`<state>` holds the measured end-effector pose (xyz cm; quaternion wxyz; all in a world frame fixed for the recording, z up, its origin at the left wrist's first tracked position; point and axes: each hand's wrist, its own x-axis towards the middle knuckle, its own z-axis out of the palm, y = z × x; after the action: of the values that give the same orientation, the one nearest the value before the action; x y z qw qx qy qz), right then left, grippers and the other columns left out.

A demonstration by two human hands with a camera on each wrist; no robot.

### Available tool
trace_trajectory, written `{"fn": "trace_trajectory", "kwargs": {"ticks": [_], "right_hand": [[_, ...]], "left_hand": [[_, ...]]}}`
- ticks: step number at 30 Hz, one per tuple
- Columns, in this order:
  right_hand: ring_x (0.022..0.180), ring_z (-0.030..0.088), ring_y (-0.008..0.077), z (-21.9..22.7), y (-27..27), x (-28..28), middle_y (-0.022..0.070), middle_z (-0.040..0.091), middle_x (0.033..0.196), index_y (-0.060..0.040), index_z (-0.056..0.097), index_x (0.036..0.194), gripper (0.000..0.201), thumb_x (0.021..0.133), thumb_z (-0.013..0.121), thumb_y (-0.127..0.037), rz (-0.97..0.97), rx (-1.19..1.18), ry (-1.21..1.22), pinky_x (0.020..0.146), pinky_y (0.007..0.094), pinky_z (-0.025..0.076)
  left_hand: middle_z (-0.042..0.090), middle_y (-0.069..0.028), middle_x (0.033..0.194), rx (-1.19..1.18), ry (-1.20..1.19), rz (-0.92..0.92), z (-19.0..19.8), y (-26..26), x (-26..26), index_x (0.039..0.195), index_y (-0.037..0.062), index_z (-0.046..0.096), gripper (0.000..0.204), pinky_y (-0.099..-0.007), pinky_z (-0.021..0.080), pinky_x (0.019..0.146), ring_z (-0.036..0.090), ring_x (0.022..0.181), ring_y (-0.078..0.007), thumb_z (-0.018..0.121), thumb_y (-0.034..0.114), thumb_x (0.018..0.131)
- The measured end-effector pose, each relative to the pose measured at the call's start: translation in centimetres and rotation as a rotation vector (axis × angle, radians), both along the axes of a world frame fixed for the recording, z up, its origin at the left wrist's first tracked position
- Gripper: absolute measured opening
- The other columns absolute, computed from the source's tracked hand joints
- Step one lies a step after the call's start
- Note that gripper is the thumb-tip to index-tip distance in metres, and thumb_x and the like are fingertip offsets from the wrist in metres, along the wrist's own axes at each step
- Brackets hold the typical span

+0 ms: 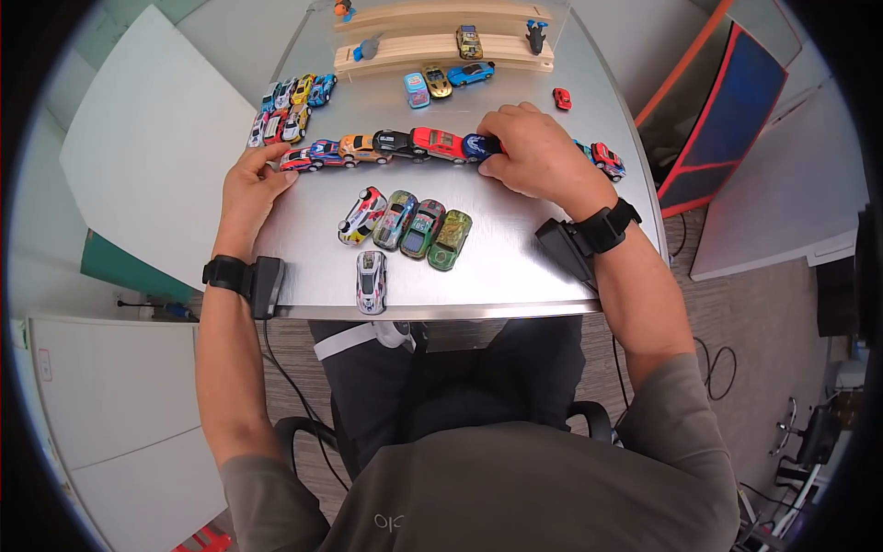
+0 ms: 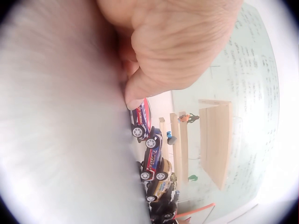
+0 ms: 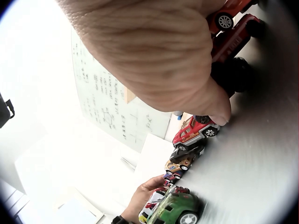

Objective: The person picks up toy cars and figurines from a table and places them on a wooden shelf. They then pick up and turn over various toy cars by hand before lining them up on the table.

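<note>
Across the table runs a row of toy cars, nose to tail, some overlapping. At its left end my left hand (image 1: 250, 195) holds the red and blue car (image 1: 297, 159) between thumb and fingers; the left wrist view shows the thumb on that car (image 2: 142, 116). My right hand (image 1: 543, 155) pinches the dark blue car (image 1: 478, 147), directly right of the red car (image 1: 438, 143). In the right wrist view the thumb (image 3: 219, 109) is beside the red car (image 3: 190, 132). More cars, one of them red (image 1: 607, 160), extend right of my right hand, partly hidden by it.
Nearer me lie several cars, including a green one (image 1: 450, 240) and a white one (image 1: 372, 281). A group of cars (image 1: 296, 123) stands at the back left. Wooden tracks (image 1: 414, 48) with small figures are at the back, three cars before them, and a small red car (image 1: 562, 98) back right.
</note>
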<state>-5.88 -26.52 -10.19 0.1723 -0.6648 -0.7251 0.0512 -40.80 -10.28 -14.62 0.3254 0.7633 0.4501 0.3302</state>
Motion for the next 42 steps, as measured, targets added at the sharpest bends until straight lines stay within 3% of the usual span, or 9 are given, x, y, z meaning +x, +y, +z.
{"fn": "trace_trajectory", "kwargs": {"ticks": [17, 42], "right_hand": [[0.103, 0.061, 0.0367, -0.5, 0.1, 0.1, 0.0160, 0.067, 0.101, -0.0024, 0.068, 0.105, 0.031, 0.079, 0.076, -0.018, 0.008, 0.032, -0.006, 0.091, 0.0458, 0.049], [0.102, 0.062, 0.0380, 0.1, -0.4, -0.1, 0.0174, 0.069, 0.102, -0.0020, 0.069, 0.106, 0.035, 0.078, 0.077, -0.020, -0.003, 0.043, -0.019, 0.090, 0.0463, 0.050]], "left_hand": [[0.059, 0.0054, 0.102, 0.002, -0.011, 0.007, -0.3, 0.1, -0.2, 0.124, 0.0022, 0.070, 0.046, -0.0175, 0.042, 0.071, 0.044, 0.076, -0.0042, 0.074, -0.004, 0.079], [0.058, 0.0047, 0.102, 0.006, -0.020, 0.007, -0.2, -0.1, -0.1, 0.120, 0.0010, 0.071, 0.041, -0.0191, 0.041, 0.073, 0.045, 0.077, -0.0054, 0.075, -0.002, 0.080]]}}
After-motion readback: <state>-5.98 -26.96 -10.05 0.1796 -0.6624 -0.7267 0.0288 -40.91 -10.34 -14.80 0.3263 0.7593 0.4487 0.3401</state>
